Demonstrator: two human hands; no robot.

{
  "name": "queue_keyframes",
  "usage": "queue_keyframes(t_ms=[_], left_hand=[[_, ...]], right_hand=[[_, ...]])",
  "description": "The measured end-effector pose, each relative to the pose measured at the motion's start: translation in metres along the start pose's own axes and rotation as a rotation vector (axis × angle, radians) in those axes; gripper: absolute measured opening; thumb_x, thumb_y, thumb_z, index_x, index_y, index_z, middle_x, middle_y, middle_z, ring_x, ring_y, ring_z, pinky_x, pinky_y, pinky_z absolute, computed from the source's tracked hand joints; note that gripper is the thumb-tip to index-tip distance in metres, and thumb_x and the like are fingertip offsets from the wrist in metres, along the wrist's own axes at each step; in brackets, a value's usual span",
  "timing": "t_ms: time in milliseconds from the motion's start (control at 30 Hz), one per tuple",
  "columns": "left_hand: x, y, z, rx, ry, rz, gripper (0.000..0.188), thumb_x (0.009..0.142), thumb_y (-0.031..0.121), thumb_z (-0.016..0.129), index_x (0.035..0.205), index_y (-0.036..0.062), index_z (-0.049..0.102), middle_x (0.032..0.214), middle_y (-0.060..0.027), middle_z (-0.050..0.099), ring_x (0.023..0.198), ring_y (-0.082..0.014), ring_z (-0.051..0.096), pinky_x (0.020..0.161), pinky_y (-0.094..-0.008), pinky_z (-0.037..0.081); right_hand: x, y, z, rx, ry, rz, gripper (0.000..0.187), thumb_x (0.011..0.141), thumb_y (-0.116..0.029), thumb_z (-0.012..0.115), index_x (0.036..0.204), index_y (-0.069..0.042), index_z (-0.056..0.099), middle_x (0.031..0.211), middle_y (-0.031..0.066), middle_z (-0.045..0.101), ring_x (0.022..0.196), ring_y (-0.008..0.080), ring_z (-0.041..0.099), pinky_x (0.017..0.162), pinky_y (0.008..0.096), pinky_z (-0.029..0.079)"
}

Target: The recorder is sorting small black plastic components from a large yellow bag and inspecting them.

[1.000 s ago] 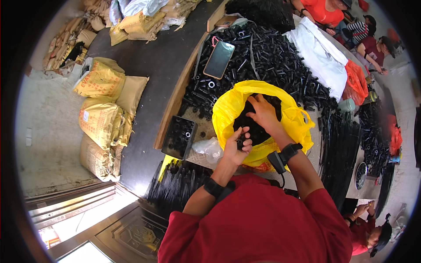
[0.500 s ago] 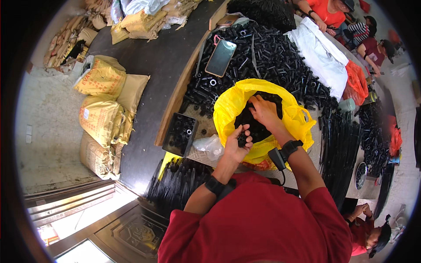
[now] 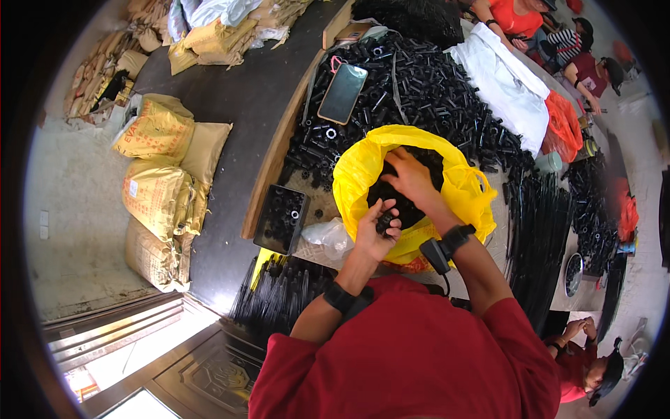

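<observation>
An open yellow plastic bag (image 3: 351,162) stands in front of me, its rim folded wide around a load of small black parts (image 3: 431,162). Over the bag's near left edge, my left hand (image 3: 377,230) is palm up, with its fingers curled around a few small black plastic pieces (image 3: 384,221). My right hand (image 3: 413,180) reaches down inside the bag, back upward and fingers bent onto the black parts. Its fingertips are partly hidden there, and what they pinch does not show.
Beyond the bag spreads a heap of black tubular pieces (image 3: 440,91) with a phone (image 3: 343,93) on top. Left of it stand a black tray (image 3: 282,220) of parts and a clear plastic bag (image 3: 328,237). Thin black rods (image 3: 534,237) lie at right. Other people sit farther right.
The whole view has shifted slightly left. My right hand has moved a little within the bag, and the fingers of my left hand have shifted around the pieces.
</observation>
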State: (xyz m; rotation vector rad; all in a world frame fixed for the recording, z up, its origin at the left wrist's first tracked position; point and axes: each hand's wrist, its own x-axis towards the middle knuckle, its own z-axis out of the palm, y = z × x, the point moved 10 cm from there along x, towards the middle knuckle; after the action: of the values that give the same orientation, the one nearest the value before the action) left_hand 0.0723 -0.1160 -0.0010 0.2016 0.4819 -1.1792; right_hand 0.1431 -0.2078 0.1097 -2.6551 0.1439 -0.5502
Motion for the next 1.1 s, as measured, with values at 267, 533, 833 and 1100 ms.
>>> queue_keyframes(t_ms=[267,533,833,1100], left_hand=[[0.001,0.007,-0.002,0.003,0.02,0.048,0.024,0.089,0.026,0.051,0.099,0.006,0.057,0.081,-0.0057,0.054,0.062,-0.014,0.047,0.047,-0.0204,0.04],[-0.01,0.009,0.011,0.103,0.143,0.136,0.03,0.089,0.032,0.05,0.107,0.0085,0.056,0.086,-0.0053,0.057,0.07,-0.016,0.053,0.059,-0.0249,0.047],[-0.003,-0.002,0.004,-0.002,-0.081,-0.039,0.03,0.089,0.036,0.048,0.096,0.0084,0.057,0.087,-0.008,0.057,0.07,-0.0198,0.053,0.053,-0.0272,0.045],[-0.01,0.009,0.007,0.054,-0.028,0.077,0.032,0.089,0.034,0.046,0.1,0.0069,0.059,0.089,-0.0093,0.06,0.076,-0.0228,0.055,0.063,-0.0318,0.048]], right_hand=[[-0.008,0.038,0.029,0.164,-0.219,0.143,0.027,0.069,-0.009,0.065,0.095,-0.009,0.06,0.093,0.0096,0.061,0.088,0.032,0.058,0.073,0.0376,0.047],[-0.047,0.014,0.005,0.973,-0.467,0.565,0.025,0.08,-0.009,0.063,0.103,0.0,0.059,0.076,0.0057,0.061,0.058,0.0083,0.057,0.051,0.0191,0.044],[-0.024,-0.002,0.028,-0.091,-0.308,-0.018,0.022,0.071,-0.01,0.065,0.092,-0.011,0.057,0.094,0.0103,0.052,0.08,0.0304,0.059,0.066,0.0408,0.048],[-0.035,0.041,0.045,0.302,-0.468,0.339,0.027,0.067,-0.011,0.07,0.09,-0.005,0.055,0.071,0.0116,0.057,0.068,0.0271,0.059,0.062,0.0362,0.046]])
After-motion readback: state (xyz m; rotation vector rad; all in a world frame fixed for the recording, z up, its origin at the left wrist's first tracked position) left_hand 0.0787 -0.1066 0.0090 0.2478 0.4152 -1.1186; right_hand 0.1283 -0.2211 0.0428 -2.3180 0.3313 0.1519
